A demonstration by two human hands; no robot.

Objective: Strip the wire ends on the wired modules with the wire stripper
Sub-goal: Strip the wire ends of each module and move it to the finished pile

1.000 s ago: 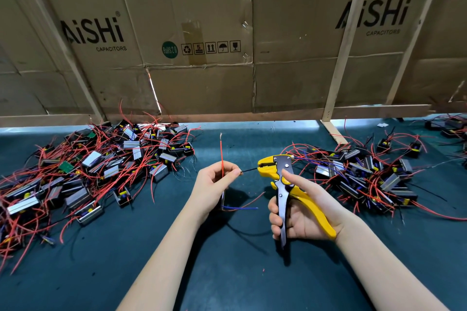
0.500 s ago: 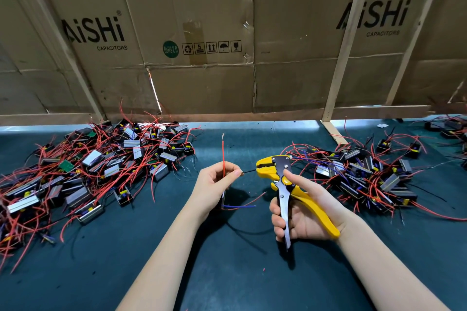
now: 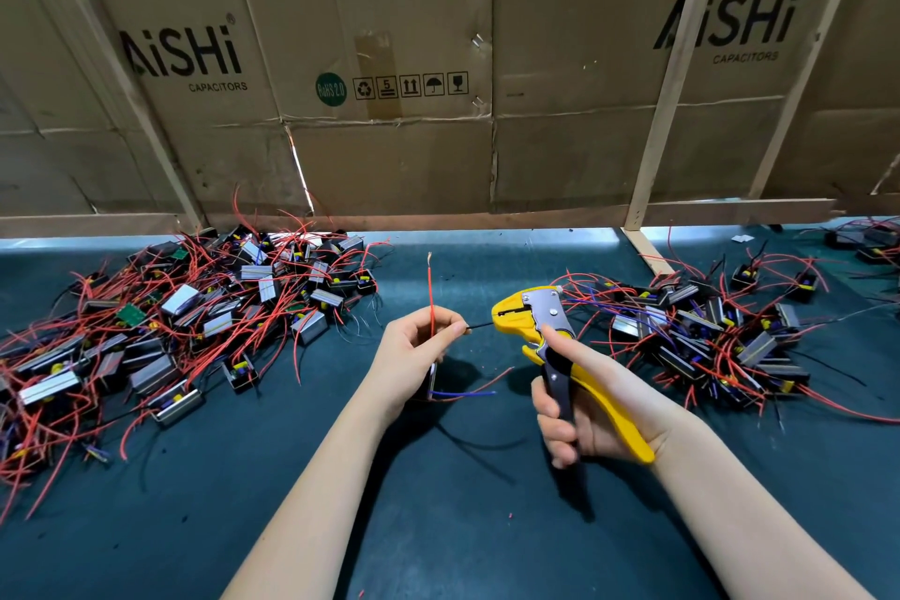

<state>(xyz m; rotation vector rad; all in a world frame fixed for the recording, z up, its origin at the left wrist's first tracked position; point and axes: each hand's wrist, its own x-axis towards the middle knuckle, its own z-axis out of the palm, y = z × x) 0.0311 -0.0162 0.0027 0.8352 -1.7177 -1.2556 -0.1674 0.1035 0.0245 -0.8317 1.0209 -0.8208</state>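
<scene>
the left hand pinches a thin black wire entering the yellow-handled metal wire stripper, gripped by the right hand; a red wire stands upright.

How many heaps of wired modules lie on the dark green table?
3: a big heap at the left, a second heap right of the yellow wire stripper, and a small one at the far right edge, partly cut off.

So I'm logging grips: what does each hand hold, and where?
Left hand pinches the module's wires mid-length; right hand grips the wire stripper by its handles.
</scene>
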